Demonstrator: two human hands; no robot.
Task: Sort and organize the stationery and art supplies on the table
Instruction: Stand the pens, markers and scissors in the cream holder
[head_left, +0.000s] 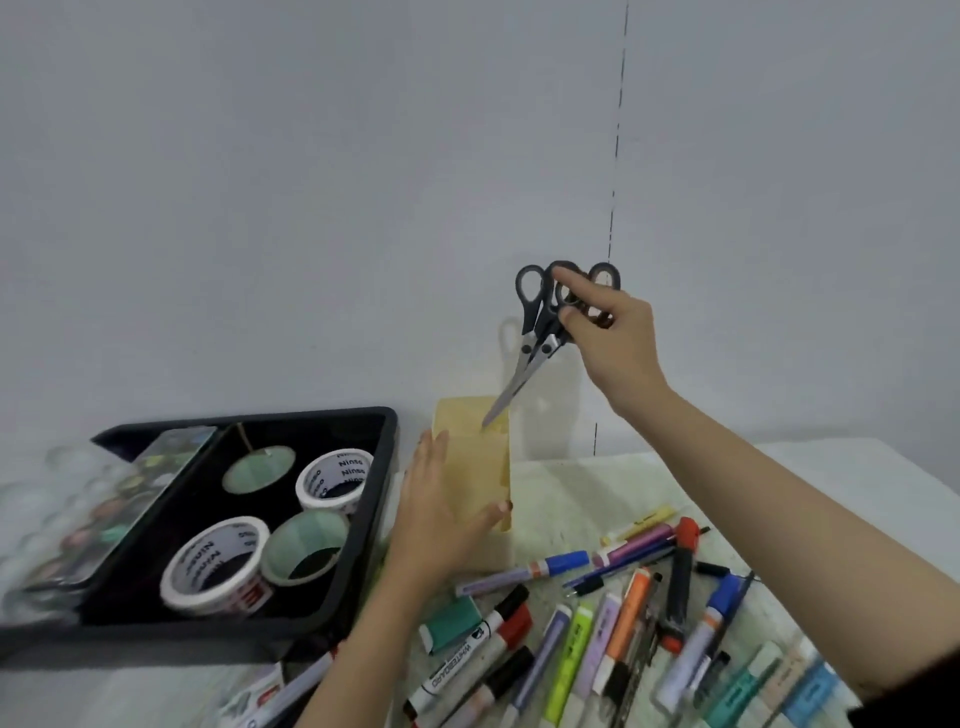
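The right hand (615, 338) pinches black-handled steel scissors (530, 332) over the tall yellowish cup (483, 467) the left hand (431, 525) grips.

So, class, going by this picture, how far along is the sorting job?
Done: tape rolls sit in the black tray. In hand: the right hand holds scissors, tips down at the mouth of the beige holder, which the left hand holds steady. Left: markers and highlighters lie loose across the table, unsorted.
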